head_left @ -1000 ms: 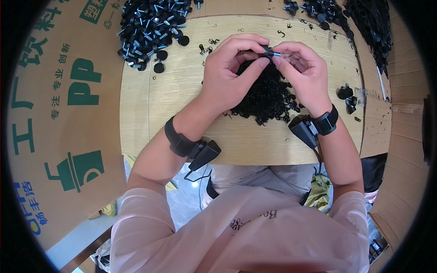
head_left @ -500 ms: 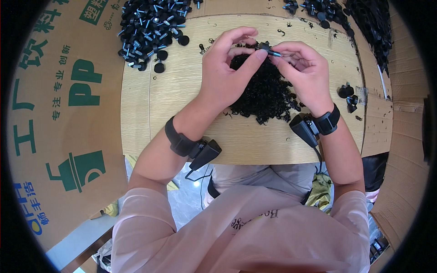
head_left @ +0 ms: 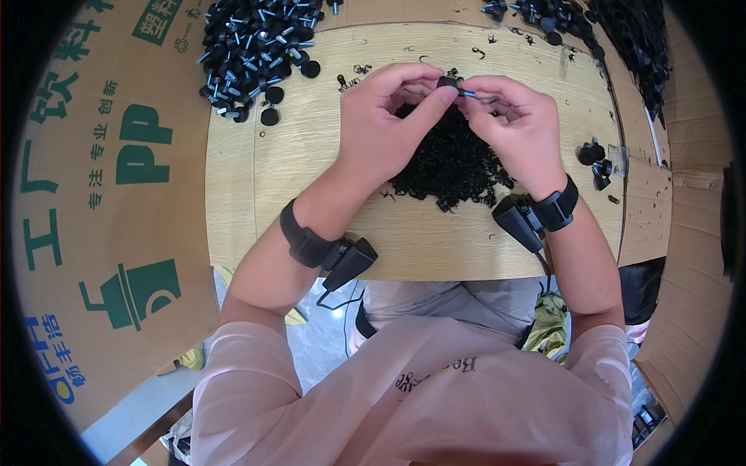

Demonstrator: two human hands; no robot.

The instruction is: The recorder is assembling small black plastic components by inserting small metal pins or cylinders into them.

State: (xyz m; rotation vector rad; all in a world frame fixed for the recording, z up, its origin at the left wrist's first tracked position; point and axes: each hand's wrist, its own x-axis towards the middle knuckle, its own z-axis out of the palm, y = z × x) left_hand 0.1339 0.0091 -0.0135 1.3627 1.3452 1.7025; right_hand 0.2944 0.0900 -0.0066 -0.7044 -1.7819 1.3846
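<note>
Left hand [head_left: 388,116]: forefinger lowered since earlier frame, thumb and finger pinching black knob [head_left: 447,81] | right hand [head_left: 522,124]: fingertips closed on its metal stud [head_left: 468,94] | likely best: head steady, stud unobscured | below, black curled bits [head_left: 447,159] | far left, studded-knob heap [head_left: 256,58]

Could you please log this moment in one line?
left hand: holds black knob; right hand: at its bolt; black bits: heaped on table
</note>
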